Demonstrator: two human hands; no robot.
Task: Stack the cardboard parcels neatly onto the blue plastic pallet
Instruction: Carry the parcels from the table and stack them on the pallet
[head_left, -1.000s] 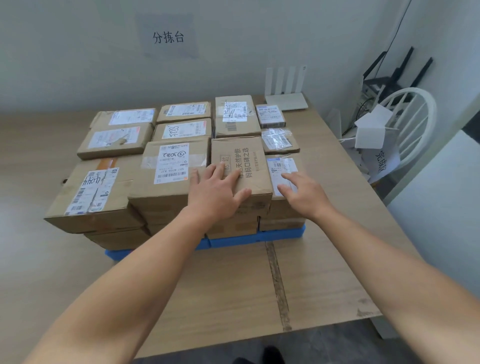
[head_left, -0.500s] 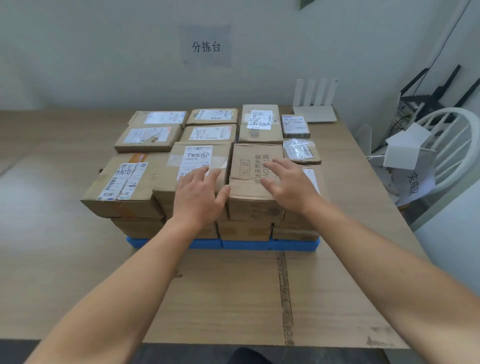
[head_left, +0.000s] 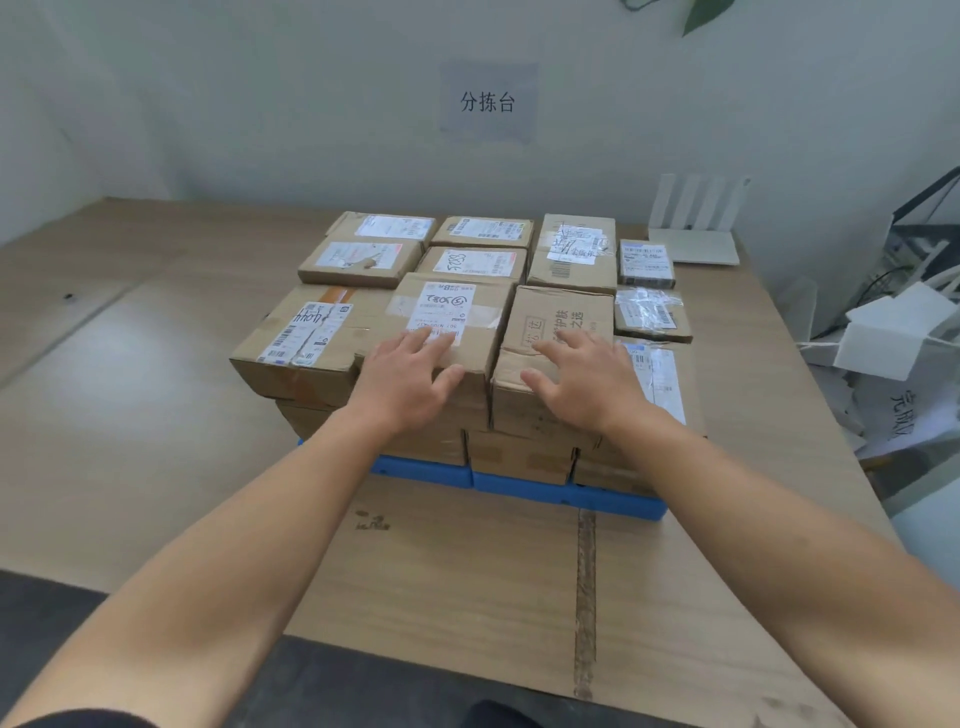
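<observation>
Several cardboard parcels are stacked in layers on the blue plastic pallet (head_left: 524, 483), whose front edge shows under the stack. My left hand (head_left: 405, 379) rests flat with spread fingers on the front middle parcel with a white label (head_left: 452, 312). Beside it, my right hand (head_left: 582, 379) lies flat with straight fingers on the parcel printed with brown characters (head_left: 561, 322). A lower parcel with a label (head_left: 665, 379) sits just right of that hand. The large parcel with an orange tape strip (head_left: 306, 338) overhangs the stack at the front left.
The pallet stands on a wooden table (head_left: 130, 415) against a wall with a paper sign (head_left: 487, 102). A white router (head_left: 696, 234) sits at the back right. Beyond the table's right edge are white cartons (head_left: 893, 332) and clutter.
My left hand slid from the printed parcel onto the labelled one beside it. My right hand moved left from the small right parcel onto the printed parcel. The view shifted right and up.
</observation>
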